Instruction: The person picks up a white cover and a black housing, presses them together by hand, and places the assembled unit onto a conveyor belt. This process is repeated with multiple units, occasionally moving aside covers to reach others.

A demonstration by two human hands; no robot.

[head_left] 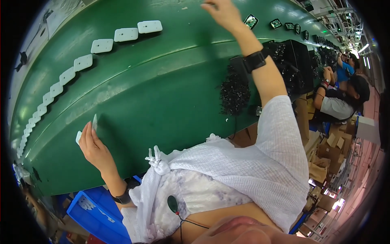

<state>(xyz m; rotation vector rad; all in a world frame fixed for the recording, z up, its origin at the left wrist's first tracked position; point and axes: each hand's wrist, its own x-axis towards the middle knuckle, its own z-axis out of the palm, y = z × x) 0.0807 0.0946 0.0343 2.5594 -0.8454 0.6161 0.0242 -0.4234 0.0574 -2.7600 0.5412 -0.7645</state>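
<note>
My left hand [92,144] is closed around thin white plastic pieces; one white plastic cover [78,137] pokes out past the fingers, and a pale edge shows by the thumb. It hovers above the near part of the green table [162,110]. My right hand [224,14] reaches to the far side at the top edge of the picture. Its fingers point left, look slightly apart, and hold nothing that I can see; part of the hand is near the picture's edge. Just right of that wrist lies a black-framed green circuit board [251,21].
A curved row of white covers [102,46] runs along the table's far left. Small boards [276,23] line the far right. A heap of small black parts [235,92] and black bins [298,65] stand at right. A blue bin [97,215] sits below left. Co-workers [341,97] sit at right.
</note>
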